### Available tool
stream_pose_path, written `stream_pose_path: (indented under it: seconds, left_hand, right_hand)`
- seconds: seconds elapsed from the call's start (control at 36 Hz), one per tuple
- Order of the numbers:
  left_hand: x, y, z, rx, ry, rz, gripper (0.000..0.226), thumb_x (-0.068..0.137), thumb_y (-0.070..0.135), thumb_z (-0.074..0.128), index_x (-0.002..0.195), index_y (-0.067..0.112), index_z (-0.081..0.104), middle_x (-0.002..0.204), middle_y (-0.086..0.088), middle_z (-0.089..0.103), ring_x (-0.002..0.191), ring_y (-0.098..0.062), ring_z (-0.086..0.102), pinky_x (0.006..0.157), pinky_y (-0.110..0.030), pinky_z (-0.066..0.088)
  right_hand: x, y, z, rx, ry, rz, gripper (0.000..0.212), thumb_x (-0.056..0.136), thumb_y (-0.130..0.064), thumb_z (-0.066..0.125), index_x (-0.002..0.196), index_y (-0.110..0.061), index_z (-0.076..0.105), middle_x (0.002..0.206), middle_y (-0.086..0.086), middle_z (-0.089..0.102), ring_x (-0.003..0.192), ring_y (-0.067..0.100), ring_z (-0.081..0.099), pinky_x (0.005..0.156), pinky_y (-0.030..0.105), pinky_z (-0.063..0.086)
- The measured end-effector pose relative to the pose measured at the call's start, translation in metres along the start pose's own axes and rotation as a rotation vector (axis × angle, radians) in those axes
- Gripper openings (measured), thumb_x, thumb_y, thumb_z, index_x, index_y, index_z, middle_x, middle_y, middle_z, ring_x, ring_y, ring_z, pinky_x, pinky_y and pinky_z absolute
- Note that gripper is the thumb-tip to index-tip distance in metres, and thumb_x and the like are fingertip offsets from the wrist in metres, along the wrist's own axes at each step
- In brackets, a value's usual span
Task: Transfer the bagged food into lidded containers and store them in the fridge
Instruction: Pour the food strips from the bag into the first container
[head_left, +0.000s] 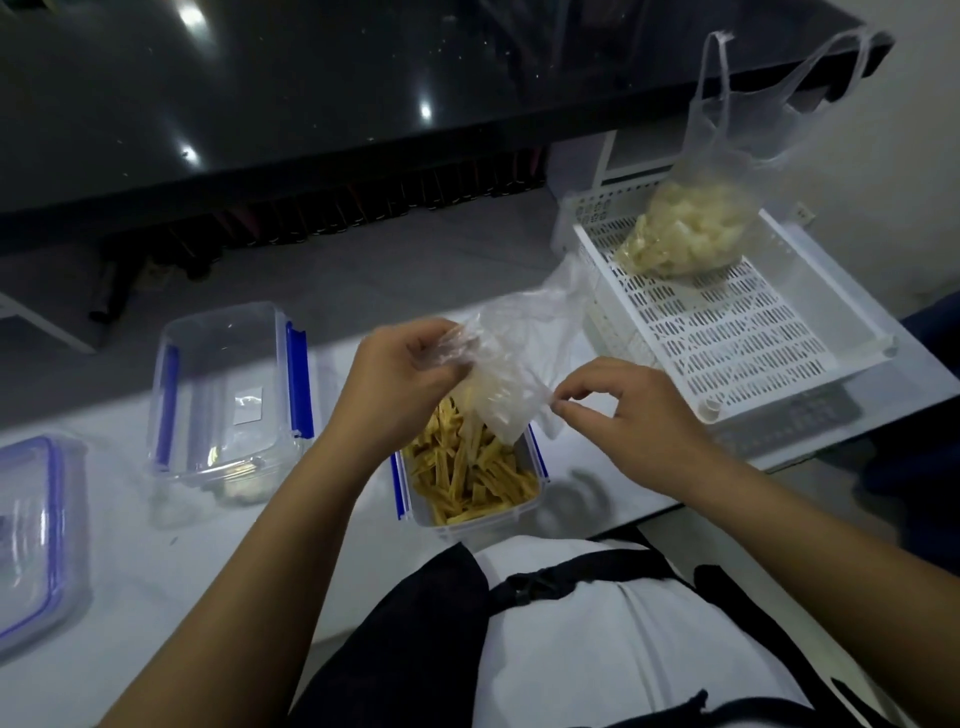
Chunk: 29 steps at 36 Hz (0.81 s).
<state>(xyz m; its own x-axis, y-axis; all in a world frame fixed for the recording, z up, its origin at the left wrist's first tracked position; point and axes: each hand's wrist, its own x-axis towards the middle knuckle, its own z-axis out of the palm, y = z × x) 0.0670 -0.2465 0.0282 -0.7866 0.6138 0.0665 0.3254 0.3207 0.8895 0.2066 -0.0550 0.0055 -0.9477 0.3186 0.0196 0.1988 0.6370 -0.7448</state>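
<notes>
Under black counter, white table (130, 597)

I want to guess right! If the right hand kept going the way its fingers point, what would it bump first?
Probably the clear bag. The right hand points its fingers left, pinching the bag's corner, so the bag is first. Past it is the left hand, though depth is hard to judge.

Light: dim, overhead; bright spots glared on the dark glossy top (311, 104).
Blur: soft throughout.
Edges: bowed.
</notes>
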Motion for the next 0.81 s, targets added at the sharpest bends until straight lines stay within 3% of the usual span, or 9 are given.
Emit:
stream_pose_path:
  seconds: [0.22, 0.42, 0.64, 0.81]
  left_hand:
    - [0.008, 0.008, -0.008, 0.008, 0.011, 0.045, 0.023, 0.090, 0.014, 0.073, 0.093, 0.036, 0.073, 0.088, 0.008, 0.076, 0.084, -0.011, 0.071, 0.083, -0.045, 0.060]
    - [0.012, 0.004, -0.012, 0.012, 0.030, 0.074, 0.028, 0.088, 0.014, 0.076, 0.099, 0.039, 0.073, 0.084, 0.023, 0.074, 0.082, -0.001, 0.070, 0.075, -0.027, 0.056]
    - [0.012, 0.005, -0.017, 0.009, 0.055, 0.076, 0.021, 0.088, 0.015, 0.076, 0.102, 0.030, 0.075, 0.081, 0.020, 0.073, 0.079, -0.003, 0.070, 0.070, -0.019, 0.051]
    - [0.010, 0.006, -0.014, 0.038, -0.012, 0.012, 0.019, 0.090, 0.014, 0.073, 0.100, 0.030, 0.074, 0.089, 0.012, 0.074, 0.085, -0.007, 0.071, 0.083, -0.039, 0.060]
  right_hand:
    - [0.009, -0.008, -0.005, 0.035, 0.086, -0.019, 0.005, 0.089, -0.020, 0.072, 0.088, -0.023, 0.076, 0.090, -0.014, 0.070, 0.089, 0.003, 0.063, 0.082, 0.019, 0.050]
    - [0.013, -0.012, -0.010, 0.067, 0.105, -0.008, 0.007, 0.088, -0.019, 0.074, 0.088, -0.025, 0.076, 0.088, -0.017, 0.070, 0.089, 0.002, 0.063, 0.080, 0.011, 0.045]
    - [0.016, -0.013, -0.010, 0.128, 0.112, -0.020, 0.015, 0.088, -0.019, 0.074, 0.083, -0.033, 0.074, 0.085, -0.016, 0.071, 0.087, 0.004, 0.066, 0.081, 0.013, 0.047]
    - [0.018, -0.012, -0.004, 0.181, 0.053, 0.028, 0.015, 0.088, -0.015, 0.075, 0.083, -0.029, 0.075, 0.085, -0.012, 0.072, 0.081, 0.007, 0.068, 0.080, 0.029, 0.058]
